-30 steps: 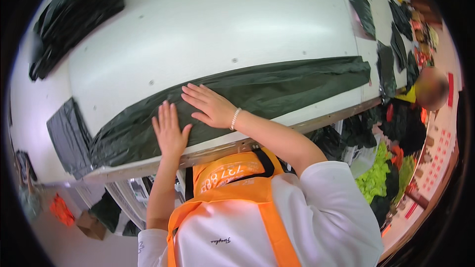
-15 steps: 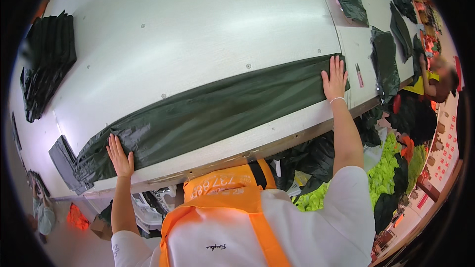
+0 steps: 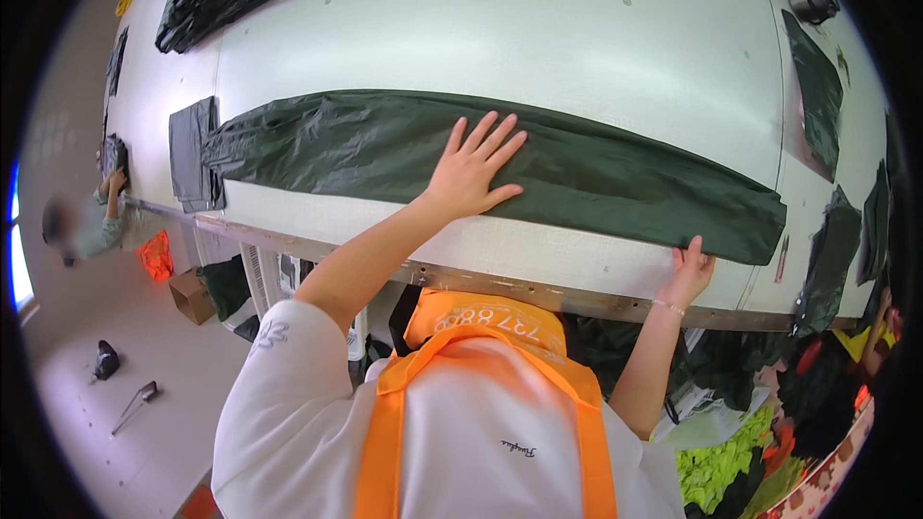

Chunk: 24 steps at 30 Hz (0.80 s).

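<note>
One long green strip (image 3: 615, 178) runs left to right, left hand (image 3: 471, 171) splayed, grip of right hand (image 3: 689, 275) unclear.

white table (image 3: 538, 48), glossy — pale floor (image 3: 163, 346) — bright window (image 3: 18, 264), left edge

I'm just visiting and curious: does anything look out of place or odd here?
Perhaps the crumpled orange item on the floor at left, beside a cardboard box: it looks dropped. The long dark green material under the left hand is slightly wrinkled, with no damage visible.
</note>
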Tool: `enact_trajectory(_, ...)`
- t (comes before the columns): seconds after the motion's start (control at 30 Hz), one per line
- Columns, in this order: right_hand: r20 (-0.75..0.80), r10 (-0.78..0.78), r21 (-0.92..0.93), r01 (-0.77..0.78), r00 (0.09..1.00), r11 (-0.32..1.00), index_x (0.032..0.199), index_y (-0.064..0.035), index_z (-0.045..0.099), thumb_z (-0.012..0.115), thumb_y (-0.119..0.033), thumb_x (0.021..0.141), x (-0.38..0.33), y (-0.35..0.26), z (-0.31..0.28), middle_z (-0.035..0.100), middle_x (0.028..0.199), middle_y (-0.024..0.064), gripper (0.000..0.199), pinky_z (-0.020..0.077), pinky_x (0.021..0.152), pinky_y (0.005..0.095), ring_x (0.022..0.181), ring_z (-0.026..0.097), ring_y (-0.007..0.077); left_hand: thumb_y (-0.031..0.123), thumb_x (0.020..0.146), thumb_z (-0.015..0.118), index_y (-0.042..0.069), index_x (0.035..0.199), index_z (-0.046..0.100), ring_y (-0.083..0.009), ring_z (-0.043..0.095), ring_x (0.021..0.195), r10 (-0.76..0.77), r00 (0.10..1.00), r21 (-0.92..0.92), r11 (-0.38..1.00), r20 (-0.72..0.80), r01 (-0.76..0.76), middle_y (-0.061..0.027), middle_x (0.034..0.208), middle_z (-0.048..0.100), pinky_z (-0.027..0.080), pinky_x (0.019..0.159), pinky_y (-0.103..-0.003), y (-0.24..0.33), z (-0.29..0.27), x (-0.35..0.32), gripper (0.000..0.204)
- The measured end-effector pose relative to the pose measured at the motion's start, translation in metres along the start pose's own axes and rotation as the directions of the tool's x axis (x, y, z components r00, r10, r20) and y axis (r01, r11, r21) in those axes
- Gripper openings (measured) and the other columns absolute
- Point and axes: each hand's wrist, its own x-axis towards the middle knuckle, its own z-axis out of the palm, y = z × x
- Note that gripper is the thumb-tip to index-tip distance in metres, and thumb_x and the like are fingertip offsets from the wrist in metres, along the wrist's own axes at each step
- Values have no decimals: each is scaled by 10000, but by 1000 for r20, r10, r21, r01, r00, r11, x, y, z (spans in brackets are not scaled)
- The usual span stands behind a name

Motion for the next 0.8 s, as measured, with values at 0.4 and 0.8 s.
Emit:
enact_trajectory(0.4,-111,-639,274,641,761,716,1036,47,586,655,9,774,-24,-197,131,643,975,99,274,526,684,278,810,619,187,562,847,507,94,1386,393,-287,164,1402,22,989,-366,928,-145,-74,-115,1501,250,92,1127,-502,32,19,44,722)
enact_trajectory(0.8,907,-181,419,852,-379,313,1232,-262,574,580,-66,742,-427,48,374,515,800,67,528,495,550,373,624,576,263,700,816,438,-47,1287,458,-316,513,1166,-562,741,-836,-549,367,-3,-153,1280,532,411,981,-404,-376,-158,-271,884)
